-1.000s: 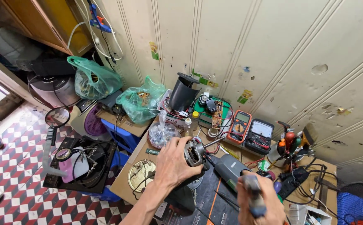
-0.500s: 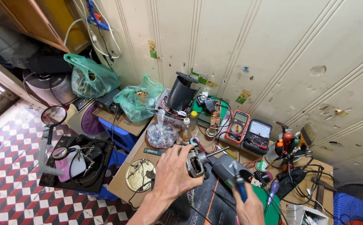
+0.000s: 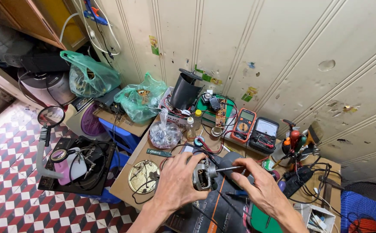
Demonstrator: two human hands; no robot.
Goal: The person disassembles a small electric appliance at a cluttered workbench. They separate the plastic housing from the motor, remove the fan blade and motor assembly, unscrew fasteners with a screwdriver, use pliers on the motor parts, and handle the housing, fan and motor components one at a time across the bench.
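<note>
A cream panelled wall (image 3: pixel 283 51), grooved and chipped, is filling the upper half of the view, and a red, white and black chequered tile floor (image 3: pixel 11 190) is spreading out at eight o'clock. A cluttered wooden workbench (image 3: pixel 125 183) is running across the lower middle. At ten o'clock two crinkled green plastic bags (image 3: pixel 91 77) are sitting beside a round metal cooker pot (image 3: pixel 52 86). A black tapered plastic cylinder (image 3: pixel 184 91) is standing at twelve o'clock on the bench, with an orange multimeter (image 3: pixel 244 125) and a black analogue meter (image 3: pixel 264 133) lying at one o'clock from the hands. A knotted clear bag (image 3: pixel 164 133) of small parts is sitting at eleven o'clock, and a shiny round tin lid (image 3: pixel 144 176) is lying at nine o'clock.

The left hand (image 3: pixel 180 181) is wrapping its curled fingers around a small electric motor (image 3: pixel 204 173), a ribbed grey metal body with a slim steel shaft pointing toward three o'clock; the motor is being held just above the dark mat (image 3: pixel 216 211) at the bench's near edge, in the centre bottom of the view. The right hand (image 3: pixel 261 187) is pinching the shaft's end between thumb and fingertips, the remaining fingers lying loosely bent. A round magnifier (image 3: pixel 51 115) on a flexible arm is standing at nine o'clock over the floor
</note>
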